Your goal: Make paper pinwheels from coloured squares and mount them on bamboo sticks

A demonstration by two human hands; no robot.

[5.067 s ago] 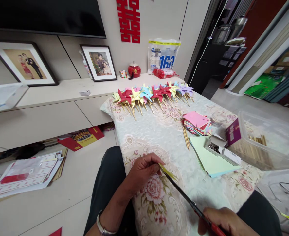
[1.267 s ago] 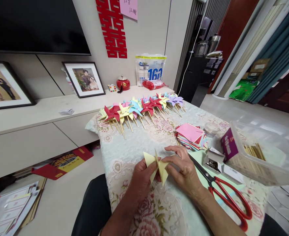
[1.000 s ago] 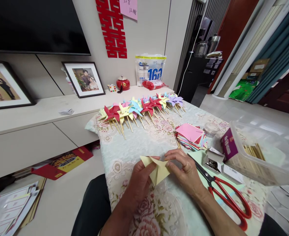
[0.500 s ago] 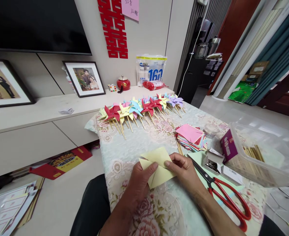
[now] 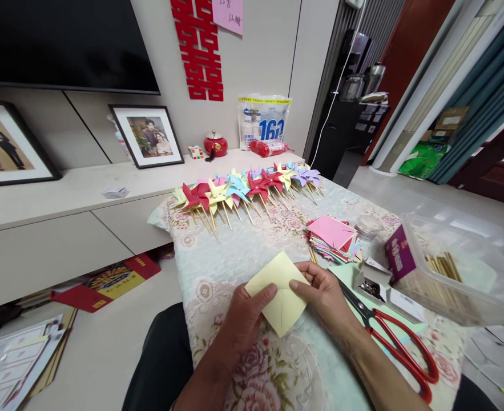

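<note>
Between my two hands is a pale yellow paper square [image 5: 281,311], held tilted over the table with slits running in from its corners. My left hand [image 5: 245,314] pinches its left side, thumb on top. On the right side, my right hand [image 5: 322,291] pinches it the same way, with the fingers underneath. Red-handled scissors [image 5: 399,337] lie just right of my right hand, on pale green paper [image 5: 341,268]. Beyond them sits a stack of coloured paper squares [image 5: 333,234], pink on top. Finished paper pinwheels [image 5: 255,188] on sticks lie in rows along the far edge.
At right stands a clear plastic bin [image 5: 448,302] with wooden sticks [image 5: 444,268]. A small open box [image 5: 371,285] of metal fasteners and a round clear container [image 5: 368,225] are beside it. A flowered cloth [image 5: 209,268] covers the table, which meets a white cabinet [image 5: 63,200].
The yellow paper has been turned and flattened, so its corners now point up and down; the flap that stood apart at the left lies level. Both hands stay nearly in place.
</note>
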